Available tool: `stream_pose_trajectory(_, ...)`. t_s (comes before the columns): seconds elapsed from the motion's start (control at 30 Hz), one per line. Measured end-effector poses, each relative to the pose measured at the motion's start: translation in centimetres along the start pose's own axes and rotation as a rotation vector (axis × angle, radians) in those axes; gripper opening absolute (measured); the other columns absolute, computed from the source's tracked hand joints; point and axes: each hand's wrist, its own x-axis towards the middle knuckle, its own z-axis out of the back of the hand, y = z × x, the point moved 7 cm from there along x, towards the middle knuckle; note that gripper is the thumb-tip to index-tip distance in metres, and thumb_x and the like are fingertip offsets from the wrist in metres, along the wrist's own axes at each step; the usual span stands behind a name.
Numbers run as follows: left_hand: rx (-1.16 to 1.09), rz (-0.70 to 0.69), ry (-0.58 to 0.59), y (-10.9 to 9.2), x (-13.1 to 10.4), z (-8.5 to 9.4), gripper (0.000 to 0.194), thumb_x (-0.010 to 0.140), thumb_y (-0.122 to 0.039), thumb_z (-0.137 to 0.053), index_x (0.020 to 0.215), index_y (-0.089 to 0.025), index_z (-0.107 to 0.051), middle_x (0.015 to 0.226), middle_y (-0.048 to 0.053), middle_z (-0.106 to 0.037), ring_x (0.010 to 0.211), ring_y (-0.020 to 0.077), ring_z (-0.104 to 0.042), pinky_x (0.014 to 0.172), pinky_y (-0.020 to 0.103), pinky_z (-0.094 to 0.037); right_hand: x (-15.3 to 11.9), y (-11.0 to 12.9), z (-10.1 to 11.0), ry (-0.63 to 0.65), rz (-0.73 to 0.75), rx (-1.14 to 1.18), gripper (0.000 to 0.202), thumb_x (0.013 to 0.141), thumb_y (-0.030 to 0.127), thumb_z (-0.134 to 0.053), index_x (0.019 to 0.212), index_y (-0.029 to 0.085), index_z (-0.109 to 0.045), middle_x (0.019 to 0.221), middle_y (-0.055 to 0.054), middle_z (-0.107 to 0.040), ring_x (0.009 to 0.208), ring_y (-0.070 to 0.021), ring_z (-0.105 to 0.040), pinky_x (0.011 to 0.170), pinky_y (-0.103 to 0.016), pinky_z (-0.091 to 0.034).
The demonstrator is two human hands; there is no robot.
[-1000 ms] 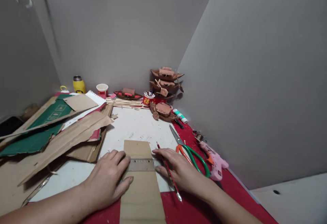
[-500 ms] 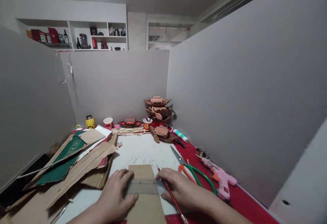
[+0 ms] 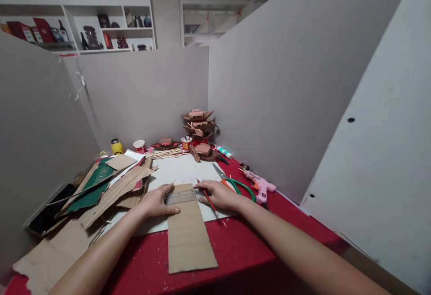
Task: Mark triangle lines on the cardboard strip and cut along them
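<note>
A clear ruler (image 3: 182, 197) lies across the upper part of a long tan cardboard strip (image 3: 188, 241). My left hand (image 3: 157, 202) grips the ruler's left end, its thumb on the ruler's lower edge and the cardboard. At the other end, my right hand (image 3: 217, 195) has its fingers at the ruler and the strip's right edge, with a red pencil (image 3: 208, 198) held in it, tip pointing up and away. The strip rests partly on a white sheet (image 3: 171, 171) and partly on the red tablecloth (image 3: 144, 259).
Green-handled scissors (image 3: 239, 186) and a pink glue gun (image 3: 261, 186) lie on the right. Cardboard scraps (image 3: 114, 191) pile up on the left. Behind are thin sticks (image 3: 164, 153), a paint cup (image 3: 186, 143), stacked model boats (image 3: 198, 126) and grey partitions (image 3: 141, 93).
The view has tilted down and turned right, showing more of the strip, both forearms and the red cloth. Both hands keep their places at the ruler.
</note>
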Motion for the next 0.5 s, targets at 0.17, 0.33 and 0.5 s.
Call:
stream_pose_trajectory(0.17, -0.001, -0.006, 0.028, -0.1, -0.2, 0.2, 0.036, 0.096, -0.034, -0.063, 0.129, -0.019, -0.057, 0.131, 0.010, -0.058, 0.109, 0.0267, -0.062, 0.090, 0.048, -0.054, -0.1, 0.1, 0.0, -0.038, 0.020, -0.051, 0.031, 0.097, 0.032, -0.062, 0.125, 0.018, -0.060, 0.127, -0.009, -0.062, 0.107, -0.0246, -0.065, 0.089, -0.046, -0.055)
stream_pose_trajectory(0.33, -0.018, 0.007, 0.072, 0.2, -1.1, -0.1, 0.035, 0.096, -0.034, -0.063, 0.127, -0.018, -0.058, 0.127, 0.010, -0.061, 0.105, 0.0255, -0.064, 0.087, 0.046, -0.055, -0.3, 0.4, 0.0, -0.039, 0.057, -0.098, 0.031, 0.097, 0.032, -0.062, 0.125, 0.018, -0.060, 0.127, -0.009, -0.062, 0.107, -0.0248, -0.064, 0.090, -0.046, -0.055)
stream_pose_trajectory(0.5, -0.024, 0.003, 0.076, 0.6, -1.6, -0.4, 0.034, 0.096, -0.035, -0.063, 0.126, -0.018, -0.059, 0.125, 0.009, -0.062, 0.103, 0.0250, -0.065, 0.086, 0.045, -0.056, -0.5, 0.5, 0.2, -0.028, 0.082, -0.122, 0.031, 0.097, 0.032, -0.062, 0.125, 0.019, -0.061, 0.128, -0.009, -0.062, 0.109, -0.0251, -0.064, 0.091, -0.047, -0.054)
